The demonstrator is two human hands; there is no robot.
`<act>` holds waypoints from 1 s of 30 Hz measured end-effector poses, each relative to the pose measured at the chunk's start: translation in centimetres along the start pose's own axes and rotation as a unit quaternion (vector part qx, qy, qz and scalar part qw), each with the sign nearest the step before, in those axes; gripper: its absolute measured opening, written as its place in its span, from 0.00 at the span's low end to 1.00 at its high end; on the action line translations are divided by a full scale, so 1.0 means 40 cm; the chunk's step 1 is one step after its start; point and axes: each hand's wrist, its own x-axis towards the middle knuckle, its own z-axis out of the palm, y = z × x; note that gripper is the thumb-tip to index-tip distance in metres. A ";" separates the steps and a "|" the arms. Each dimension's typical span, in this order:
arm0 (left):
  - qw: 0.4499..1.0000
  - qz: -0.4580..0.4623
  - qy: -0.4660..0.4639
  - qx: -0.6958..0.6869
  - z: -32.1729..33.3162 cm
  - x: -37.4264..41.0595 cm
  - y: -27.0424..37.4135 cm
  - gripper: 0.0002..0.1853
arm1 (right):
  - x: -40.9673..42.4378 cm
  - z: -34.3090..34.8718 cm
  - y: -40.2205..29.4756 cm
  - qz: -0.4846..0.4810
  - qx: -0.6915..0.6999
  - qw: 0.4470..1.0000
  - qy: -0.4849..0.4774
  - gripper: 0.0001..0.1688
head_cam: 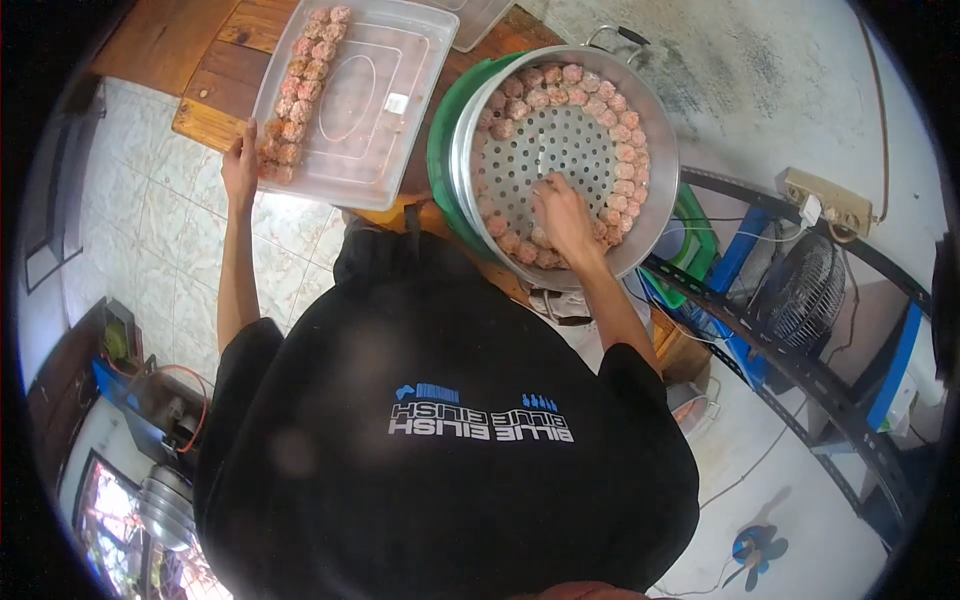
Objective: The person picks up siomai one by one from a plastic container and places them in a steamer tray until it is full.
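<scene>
My left hand (pixel 240 169) grips the near left rim of a clear plastic tray (pixel 356 161). Rows of raw pinkish meatballs (pixel 300 90) run along the tray's left side. Over on the right, my right hand (pixel 562 217) reaches into a round metal steamer pot (pixel 660 165), its fingers bent low over the perforated bottom (pixel 562 142). More meatballs (pixel 624 171) line the pot's wall in rings, two deep in places. Some of them lie right beside my right fingers. Whether those fingers pinch anything is hidden by the hand itself.
A green basin (pixel 442 161) sits around the pot on a wooden table (pixel 217 82). Part of a second plastic container (pixel 480 19) shows at the back. To the right are a black metal rack (pixel 750 341), a fan (pixel 802 289) and a power strip (pixel 829 196) with cords.
</scene>
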 end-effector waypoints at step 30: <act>0.999 -0.017 -0.012 -0.043 -0.003 -0.038 0.036 0.30 | 0.851 0.137 -0.563 0.245 0.627 0.713 0.195 0.10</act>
